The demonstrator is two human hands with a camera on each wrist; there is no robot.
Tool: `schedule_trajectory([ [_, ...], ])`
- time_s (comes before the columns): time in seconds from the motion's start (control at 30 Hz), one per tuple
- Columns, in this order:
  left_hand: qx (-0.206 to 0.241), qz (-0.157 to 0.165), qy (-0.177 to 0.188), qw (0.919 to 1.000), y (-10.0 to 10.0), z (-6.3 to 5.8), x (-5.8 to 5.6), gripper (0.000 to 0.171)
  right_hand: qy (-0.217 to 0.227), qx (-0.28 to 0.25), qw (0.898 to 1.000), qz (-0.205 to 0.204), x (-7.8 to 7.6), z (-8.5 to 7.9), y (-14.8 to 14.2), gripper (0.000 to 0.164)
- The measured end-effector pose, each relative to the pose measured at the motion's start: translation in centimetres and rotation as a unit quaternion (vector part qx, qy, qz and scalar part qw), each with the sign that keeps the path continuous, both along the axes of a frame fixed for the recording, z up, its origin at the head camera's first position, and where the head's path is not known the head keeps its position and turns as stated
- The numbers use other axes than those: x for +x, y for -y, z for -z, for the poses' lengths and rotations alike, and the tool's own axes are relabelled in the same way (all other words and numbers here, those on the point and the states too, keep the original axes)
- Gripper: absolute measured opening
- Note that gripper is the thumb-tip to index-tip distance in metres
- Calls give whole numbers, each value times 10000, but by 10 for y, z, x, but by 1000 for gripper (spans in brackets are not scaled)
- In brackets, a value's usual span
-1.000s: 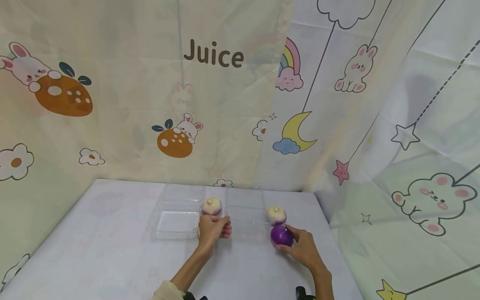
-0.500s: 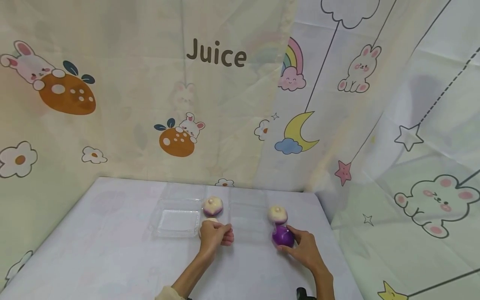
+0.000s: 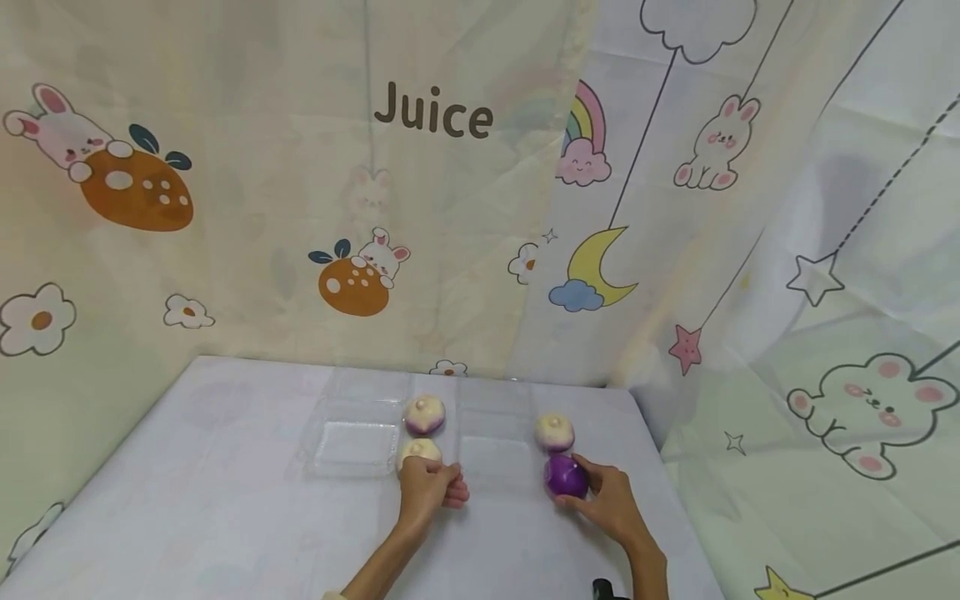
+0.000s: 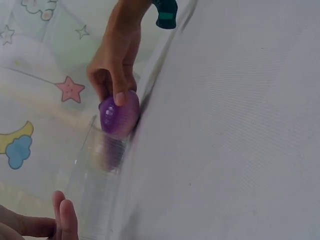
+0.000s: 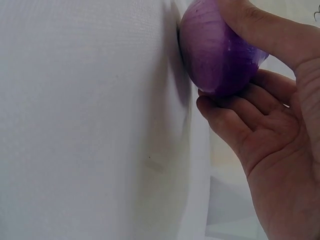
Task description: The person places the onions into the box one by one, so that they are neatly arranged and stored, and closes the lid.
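My right hand (image 3: 613,498) holds a purple onion (image 3: 566,477), thumb on its near side and fingers round the far side. In the right wrist view, the onion's paler pink end faces the tabletop. Just behind it sits a round cream-topped vegetable with purple lower sides (image 3: 555,432). My left hand (image 3: 429,497) has its fingers loosely bent, index finger overlapping the front of a similar cream-topped vegetable (image 3: 422,451). Another cream-topped, purple-sided one (image 3: 424,414) sits behind that. In the left wrist view, clear plastic (image 4: 95,185) overlaps a cream-and-purple vegetable (image 4: 107,152) beside the held onion.
A clear plastic container (image 3: 356,448) lies left of the left pair of vegetables, and more clear plastic (image 3: 495,450) lies between the two pairs. A white cloth (image 3: 225,500) covers the table. Printed curtains (image 3: 262,167) stand behind and to the right.
My left hand has drawn back toward the near edge, uncovering the cream-topped vegetable that it hid before. The right hand stays on the onion, nearly unmoved.
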State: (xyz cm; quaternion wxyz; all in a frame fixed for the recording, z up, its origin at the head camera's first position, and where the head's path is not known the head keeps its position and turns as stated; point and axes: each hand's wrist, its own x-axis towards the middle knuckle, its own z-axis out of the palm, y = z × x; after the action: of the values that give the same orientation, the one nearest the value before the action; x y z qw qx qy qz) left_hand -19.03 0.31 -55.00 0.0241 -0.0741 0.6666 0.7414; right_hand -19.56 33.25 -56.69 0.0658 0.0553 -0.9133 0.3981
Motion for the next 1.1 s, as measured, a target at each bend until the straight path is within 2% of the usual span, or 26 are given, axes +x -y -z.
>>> schedule_trajectory([
  [0.6, -28, -116, -121, 9999, -1, 7, 6, 20, 190, -258, 9995, 81, 2, 2, -2, 84],
  [0.73, -66, -155, -164, 9997, -2, 8, 5, 21, 233, -448, 9987, 74, 2, 2, -2, 84],
  [0.9, -61, -242, -44, 9997, -2, 11, 4, 21, 312, -662, 9973, 64, 2, 1, -3, 83],
  [1.1, -67, -187, -68, 9998, -1, 13, 6, 22, 304, -813, 9962, -11, 2, 5, -4, 84],
])
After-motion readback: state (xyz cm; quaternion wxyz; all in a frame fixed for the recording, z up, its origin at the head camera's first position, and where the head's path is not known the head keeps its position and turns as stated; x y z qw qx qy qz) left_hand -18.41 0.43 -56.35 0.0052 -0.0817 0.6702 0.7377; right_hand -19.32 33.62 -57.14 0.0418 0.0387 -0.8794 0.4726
